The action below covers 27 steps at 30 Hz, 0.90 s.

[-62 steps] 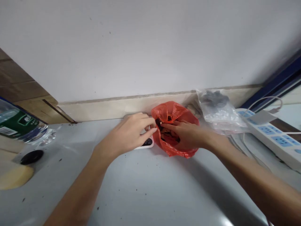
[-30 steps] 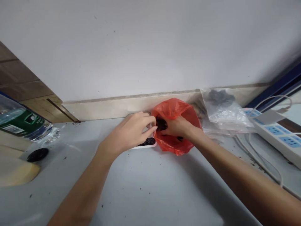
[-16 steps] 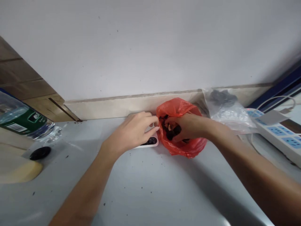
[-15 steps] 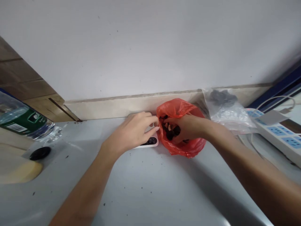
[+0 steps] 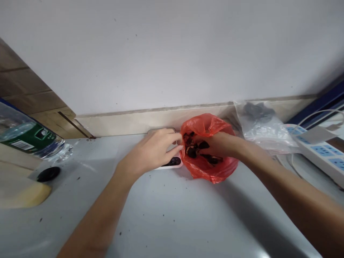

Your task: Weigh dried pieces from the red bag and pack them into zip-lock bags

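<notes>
A red plastic bag (image 5: 212,173) stands with its mouth spread wide against the base of the wall. Several dark brown-black pieces (image 5: 191,152) lie inside, their kind unclear. My left hand (image 5: 158,147) is at the bag's left rim, thumb and fingers pinched on its edge. Beneath that hand is a flat, white-edged thing (image 5: 174,163) with a dark panel, mostly covered. My right hand (image 5: 215,143) reaches into the bag from the right; its fingers are down among the dark pieces and largely hidden.
A clear bottle with a green label (image 5: 34,139) is at the left, near a black oval thing (image 5: 48,174) and a pale yellowish object (image 5: 34,195). To the right are a clear bag with dark contents (image 5: 264,125), a white power strip (image 5: 322,150) and cables.
My right hand has shifted slightly inside the bag, and more of the dark pieces show at the front. My left hand stays at the rim. The view has moved a little.
</notes>
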Motion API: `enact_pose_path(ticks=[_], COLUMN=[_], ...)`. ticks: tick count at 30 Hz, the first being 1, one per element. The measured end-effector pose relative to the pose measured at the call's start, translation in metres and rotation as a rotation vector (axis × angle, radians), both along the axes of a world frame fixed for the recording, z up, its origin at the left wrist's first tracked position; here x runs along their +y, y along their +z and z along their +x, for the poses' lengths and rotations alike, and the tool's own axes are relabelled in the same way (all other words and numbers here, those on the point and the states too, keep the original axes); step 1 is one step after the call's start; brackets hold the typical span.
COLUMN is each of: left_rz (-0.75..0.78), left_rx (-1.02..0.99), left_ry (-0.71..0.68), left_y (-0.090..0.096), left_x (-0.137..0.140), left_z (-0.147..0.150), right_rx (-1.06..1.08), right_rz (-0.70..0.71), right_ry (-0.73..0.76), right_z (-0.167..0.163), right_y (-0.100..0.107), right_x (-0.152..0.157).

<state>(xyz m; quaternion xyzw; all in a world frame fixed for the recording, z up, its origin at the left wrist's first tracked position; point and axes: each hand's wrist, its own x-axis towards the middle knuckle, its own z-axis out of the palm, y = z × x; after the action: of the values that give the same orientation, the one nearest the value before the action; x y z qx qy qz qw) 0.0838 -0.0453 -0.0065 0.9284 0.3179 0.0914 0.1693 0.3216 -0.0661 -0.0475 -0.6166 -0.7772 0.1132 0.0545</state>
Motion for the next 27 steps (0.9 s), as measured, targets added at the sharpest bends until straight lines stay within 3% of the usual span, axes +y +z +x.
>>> enact_pose_path(ticks=[4,10,15,23,27], left_rz=[0.004,-0.016,-0.031,-0.048,-0.063], left_rx=[0.001,-0.025,-0.025,-0.022,0.003], left_ry=[-0.003,-0.006,0.002,0.027,0.049], left_y=[0.0,0.001,0.004,0.004,0.006], left_x=[0.001,0.001,0.001,0.003,0.006], left_z=[0.0,-0.003,-0.004,-0.008,-0.013], right_rx=[-0.086,-0.061,-0.02,0.225,0.236], right_rz=[-0.098,-0.136,-0.13,-0.112,-0.13], right_ry=[-0.064,-0.17,-0.225,-0.19,-0.193], right_z=[-0.005,-0.005,-0.002,-0.009,-0.004], right_y=[0.005,0.025,0.03,0.042,0.05], right_x=[-0.002,-0.007,-0.011,-0.017,-0.021])
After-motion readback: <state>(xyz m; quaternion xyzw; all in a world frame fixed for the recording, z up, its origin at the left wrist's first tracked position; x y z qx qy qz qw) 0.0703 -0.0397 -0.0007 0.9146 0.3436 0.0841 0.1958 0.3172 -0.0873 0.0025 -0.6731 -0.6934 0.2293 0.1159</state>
